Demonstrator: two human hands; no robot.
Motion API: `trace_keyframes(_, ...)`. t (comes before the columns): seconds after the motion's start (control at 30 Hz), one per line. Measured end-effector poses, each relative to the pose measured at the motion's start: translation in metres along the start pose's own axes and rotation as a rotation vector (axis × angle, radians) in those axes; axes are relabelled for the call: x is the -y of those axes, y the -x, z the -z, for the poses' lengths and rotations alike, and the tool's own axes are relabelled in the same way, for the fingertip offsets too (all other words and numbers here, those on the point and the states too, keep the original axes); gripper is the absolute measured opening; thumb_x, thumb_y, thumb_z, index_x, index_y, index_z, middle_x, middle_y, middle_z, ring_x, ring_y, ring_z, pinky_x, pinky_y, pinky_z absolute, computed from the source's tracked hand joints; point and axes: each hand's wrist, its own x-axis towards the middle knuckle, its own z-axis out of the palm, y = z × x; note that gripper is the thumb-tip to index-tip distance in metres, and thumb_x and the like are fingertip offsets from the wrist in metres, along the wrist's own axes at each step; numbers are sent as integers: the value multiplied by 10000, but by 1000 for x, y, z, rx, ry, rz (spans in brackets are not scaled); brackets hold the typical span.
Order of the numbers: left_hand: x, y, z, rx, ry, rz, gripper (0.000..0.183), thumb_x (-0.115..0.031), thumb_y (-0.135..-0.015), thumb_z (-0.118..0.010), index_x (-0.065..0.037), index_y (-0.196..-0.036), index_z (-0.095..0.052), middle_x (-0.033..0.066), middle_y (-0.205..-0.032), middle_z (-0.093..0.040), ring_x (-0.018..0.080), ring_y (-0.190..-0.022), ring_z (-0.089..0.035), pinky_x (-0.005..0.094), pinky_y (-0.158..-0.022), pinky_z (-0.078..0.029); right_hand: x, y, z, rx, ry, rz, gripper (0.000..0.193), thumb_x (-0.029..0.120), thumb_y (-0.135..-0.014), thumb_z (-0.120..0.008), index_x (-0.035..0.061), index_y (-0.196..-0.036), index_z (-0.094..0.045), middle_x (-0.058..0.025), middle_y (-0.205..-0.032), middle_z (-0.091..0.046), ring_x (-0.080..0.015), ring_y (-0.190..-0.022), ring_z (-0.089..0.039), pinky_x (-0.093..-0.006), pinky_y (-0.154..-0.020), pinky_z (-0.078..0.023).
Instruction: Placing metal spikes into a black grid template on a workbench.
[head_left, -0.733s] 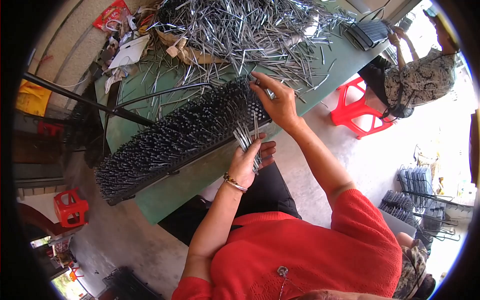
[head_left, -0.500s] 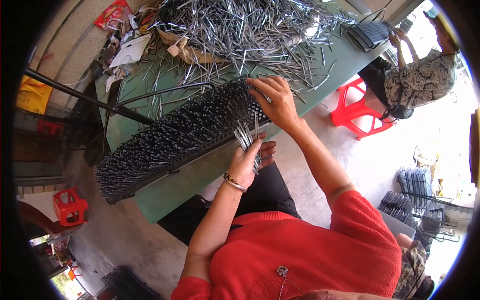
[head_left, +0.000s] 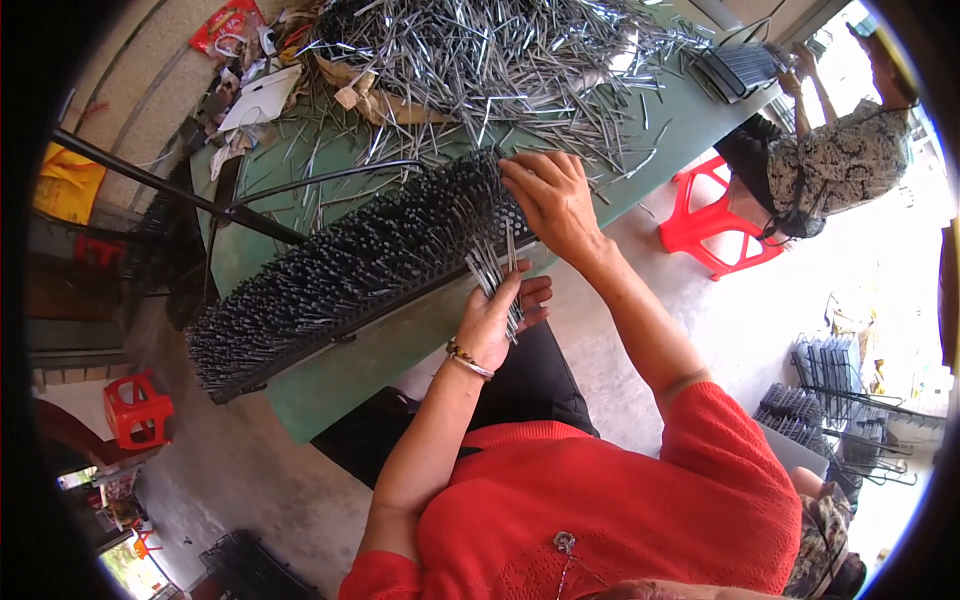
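Observation:
A long dark rack lies slantwise across the table edge, packed with upright thin metal rods. At its right end a small patch of bare holes shows. My left hand, palm up just in front of that end, grips a bundle of loose metal rods under the thumb. My right hand reaches over the rack's far right corner, its fingers bent together at the outermost rods. What its fingertips pinch is hidden.
A big heap of loose metal rods covers the far part of the green table. A dark metal frame bar crosses at left. Right of the table, another person sits by a red stool; stacked wire racks stand lower right.
My right hand has shifted slightly right at the rack's end, its fingers drawn closer together. My left hand keeps the rod bundle in nearly the same place, its fingers a little more spread.

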Motion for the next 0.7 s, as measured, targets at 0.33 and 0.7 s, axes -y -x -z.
trace_keyframes(0.33, -3, 5, -3, 32, -11, -81, 268, -244, -968, -502, -65, -1167, -514, 143, -1042, -637, 198, -922, -643, 323, -751, -549, 11, 4, 20, 78, -267, -259, 219, 158, -833, -674, 36, -1014, -670, -79, -960, -661, -217, -878, -609, -340, -757, -464)
trace_keyframes(0.7, -2, 7, -8, 74, -104, -115, 344, -283, -965, -508, -59, -1225, -500, 134, -1048, -646, 192, -895, -642, 320, -736, -543, 11, 6, 33, 224, -959, -814, 241, 175, -871, -666, -45, -970, -660, -61, -829, -682, -90, -746, -611, -244, -675, -500)
